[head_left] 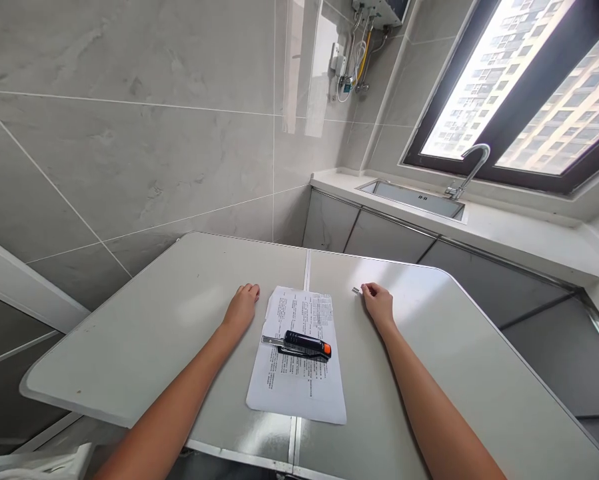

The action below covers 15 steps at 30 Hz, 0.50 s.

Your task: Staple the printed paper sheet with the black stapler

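A black stapler [306, 345] with an orange end lies across the printed paper [299, 393] in the middle of the table. Its metal staple tray [272, 341] sticks out to the left. My right hand [378, 303], to the right of the paper, pinches a small strip of staples [356, 290] at its fingertips, just over the tabletop. On the other side, my left hand [242, 307] rests on the table near the paper's upper left edge, its fingers curled in and nothing visible in them.
The pale folding table [144, 340] has a seam down its middle. Behind it stand a counter with a sink [414, 198] and a faucet [474, 170], under a window. A grey tiled wall [179, 153] runs along the left. Something white [44, 463] shows at the lower left.
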Motion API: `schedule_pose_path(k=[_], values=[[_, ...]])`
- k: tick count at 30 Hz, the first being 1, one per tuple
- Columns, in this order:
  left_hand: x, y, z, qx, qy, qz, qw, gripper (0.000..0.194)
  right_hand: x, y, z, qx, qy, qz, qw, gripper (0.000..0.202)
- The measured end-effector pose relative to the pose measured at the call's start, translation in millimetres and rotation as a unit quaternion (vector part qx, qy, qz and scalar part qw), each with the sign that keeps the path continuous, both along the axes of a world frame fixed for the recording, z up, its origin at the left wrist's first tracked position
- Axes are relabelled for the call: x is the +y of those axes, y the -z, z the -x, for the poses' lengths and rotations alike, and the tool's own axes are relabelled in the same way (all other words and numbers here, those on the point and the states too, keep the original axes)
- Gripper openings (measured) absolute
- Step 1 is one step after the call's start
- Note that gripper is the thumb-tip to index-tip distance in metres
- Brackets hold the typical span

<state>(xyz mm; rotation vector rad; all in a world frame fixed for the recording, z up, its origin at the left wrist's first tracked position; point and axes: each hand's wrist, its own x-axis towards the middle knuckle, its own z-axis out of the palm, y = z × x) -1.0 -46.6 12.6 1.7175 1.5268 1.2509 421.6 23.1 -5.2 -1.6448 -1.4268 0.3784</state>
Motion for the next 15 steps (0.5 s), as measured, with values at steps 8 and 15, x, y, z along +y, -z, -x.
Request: schedule_pose_path(k=[8,15], values=[[-14.6,-7.6,-14.5,-0.028,0.093,-0.041,0.994,0.031,-29.6,-13.5,18.9,0.015,-0.020,-0.061,0.998,0.056],[-13.9,-9.8,-17.5,-0.150,0.020,0.004,0.988,0.014,-99.3,-51.2,83.0,0.000,-0.364,0.030,0.931,0.043]])
